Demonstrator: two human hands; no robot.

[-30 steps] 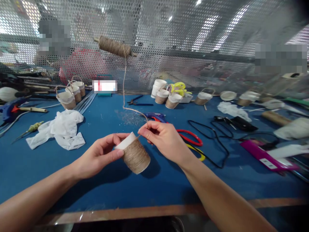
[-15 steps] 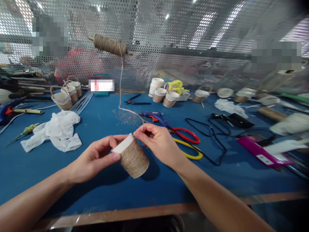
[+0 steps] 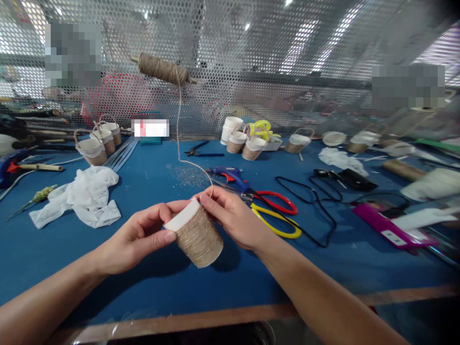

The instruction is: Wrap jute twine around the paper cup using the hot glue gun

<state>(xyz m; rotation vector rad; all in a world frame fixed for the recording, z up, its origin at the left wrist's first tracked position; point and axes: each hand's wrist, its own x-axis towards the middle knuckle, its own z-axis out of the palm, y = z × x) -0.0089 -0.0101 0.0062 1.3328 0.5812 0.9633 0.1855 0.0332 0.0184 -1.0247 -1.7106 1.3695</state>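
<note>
Tilted above the blue table is a white paper cup (image 3: 200, 239), its lower part wrapped in brown twine and its rim band bare white. My left hand (image 3: 134, 239) grips it by the rim side, thumb in front and fingers behind. At the cup's upper right edge, my right hand (image 3: 235, 215) pinches the loose twine (image 3: 178, 122), close against the wrapped wall. That strand runs up to a twine spool (image 3: 161, 69) hanging on a stick at the mesh. My right fingertips are partly hidden behind the thumb.
Beyond my right hand lie a blue glue gun (image 3: 230, 175) and scissors (image 3: 276, 203) with red and yellow handles. Pliers (image 3: 203, 152) rest farther back. Wrapped cups (image 3: 96, 152) stand at the left, near white cloth (image 3: 84, 196). A black cord (image 3: 332, 220) curls at the right.
My right hand has shifted slightly down and closer against the cup's edge, with the twine drawn in nearer to it. The cup and my left hand have barely moved.
</note>
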